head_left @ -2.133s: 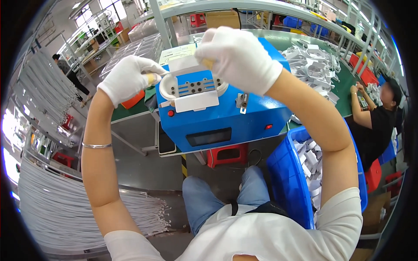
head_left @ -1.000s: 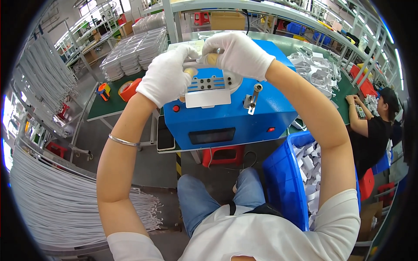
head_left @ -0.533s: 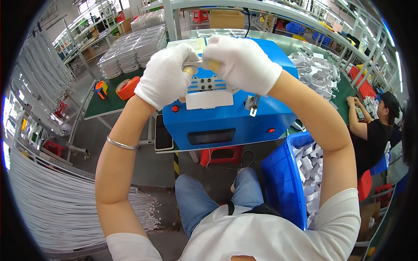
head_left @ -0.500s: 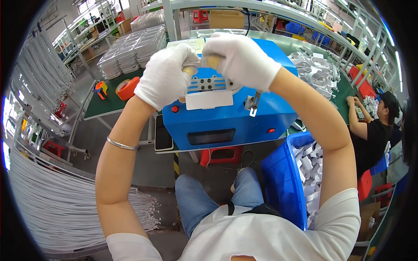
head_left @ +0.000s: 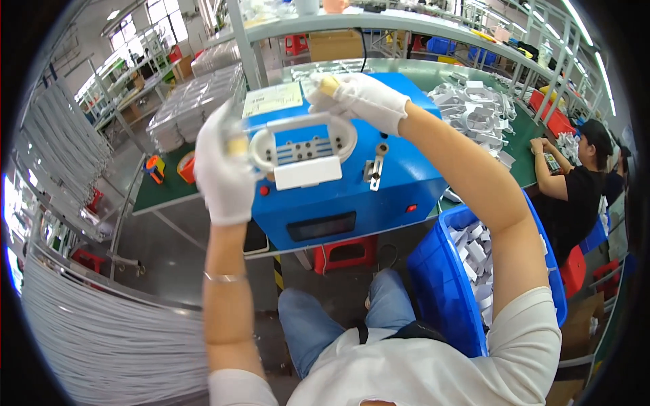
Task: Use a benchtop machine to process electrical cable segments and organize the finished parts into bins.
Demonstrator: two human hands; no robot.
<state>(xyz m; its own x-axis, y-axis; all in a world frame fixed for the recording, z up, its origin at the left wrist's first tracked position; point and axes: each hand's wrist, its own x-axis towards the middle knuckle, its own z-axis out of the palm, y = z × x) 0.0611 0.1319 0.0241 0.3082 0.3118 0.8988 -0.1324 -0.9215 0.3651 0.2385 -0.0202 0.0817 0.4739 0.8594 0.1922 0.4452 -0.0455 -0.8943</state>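
1. White-gloved left hand (head_left: 227,169) is blurred, just beside the left side of the white ring (head_left: 349,141); I cannot tell if its fingers are closed on anything.
2. Right hand (head_left: 365,100), also gloved, is above the ring's rear right, its fingers bent together; I cannot tell if they hold something.
3. The ring lies on the blue machine (head_left: 379,220), around a slotted metal plate (head_left: 308,150).
4. Half a second ago both hands were close together over the ring; now they are well apart, and more of it shows.
5. The machine stands at the front edge of the green worktop (head_left: 159,195); white parts (head_left: 474,111) are heaped to its right.
6. Below this edge, a blue bin (head_left: 433,284) contains white pieces (head_left: 477,267).
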